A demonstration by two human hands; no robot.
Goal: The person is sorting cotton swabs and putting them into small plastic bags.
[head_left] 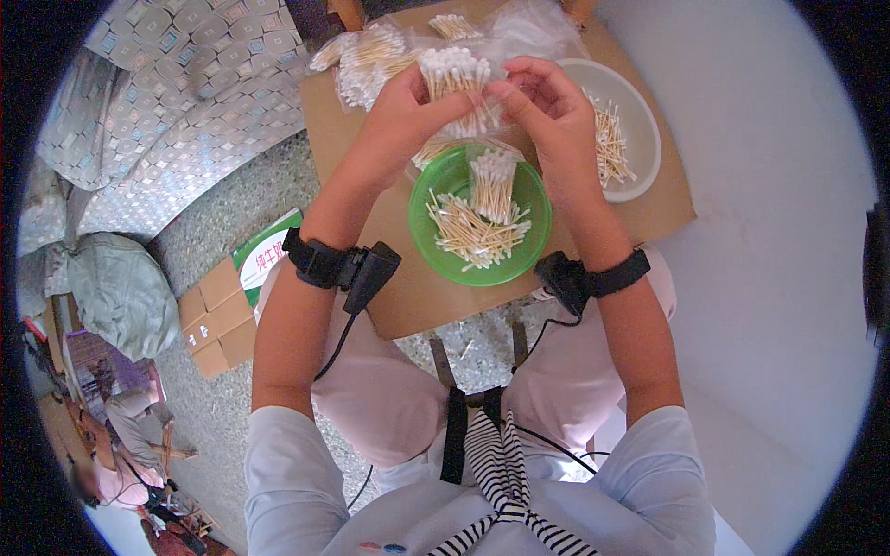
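Above the cardboard-covered surface, my left hand (400,122) is closed around a clear plastic bag of cotton swabs (454,72), their white tips upward. On its right side my right hand (564,120) is closed too, thumb and fingers pinching the bag's clear edge. Just below both hands stands a green bowl (419,243). Loose cotton swabs (477,236) lie crisscross in it, with a neat bundle of cotton swabs (493,181) resting at its far side. Beside my right hand, a white bowl (646,130) holds more loose swabs and is partly hidden by that hand.
Several bagged bundles of cotton swabs (366,60) are heaped at the far left of the brown cardboard (380,296). Clear plastic bags (538,32) lie at the far edge. A white wall (769,213) is on the right. Left are a patterned cloth (199,102) and a seated person (120,468).
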